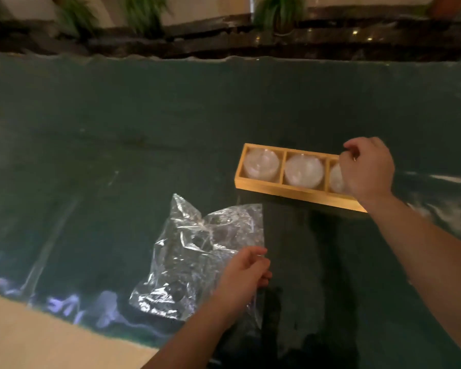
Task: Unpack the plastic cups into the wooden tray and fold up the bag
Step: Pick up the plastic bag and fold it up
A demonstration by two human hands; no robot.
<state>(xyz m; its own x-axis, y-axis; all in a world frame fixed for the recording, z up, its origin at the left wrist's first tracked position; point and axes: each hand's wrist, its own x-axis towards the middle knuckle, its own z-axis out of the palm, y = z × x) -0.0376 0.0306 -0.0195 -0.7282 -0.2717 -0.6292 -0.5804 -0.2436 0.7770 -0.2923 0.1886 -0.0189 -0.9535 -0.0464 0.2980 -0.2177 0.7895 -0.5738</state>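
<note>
A dark green, glossy counter (144, 123) fills the view, with a pale floor (37, 339) past its near left corner and a dark ledge with green plants (144, 12) along its far edge. The wooden tray (266, 189) sits right of centre, stacks of plastic cups (261, 163) in its three compartments. The right hand (367, 169) curls over the rightmost stack; whether its grip is closed on it I cannot tell. The left hand (242, 275) pinches the crumpled clear bag (194, 251) near the counter's near edge.
</note>
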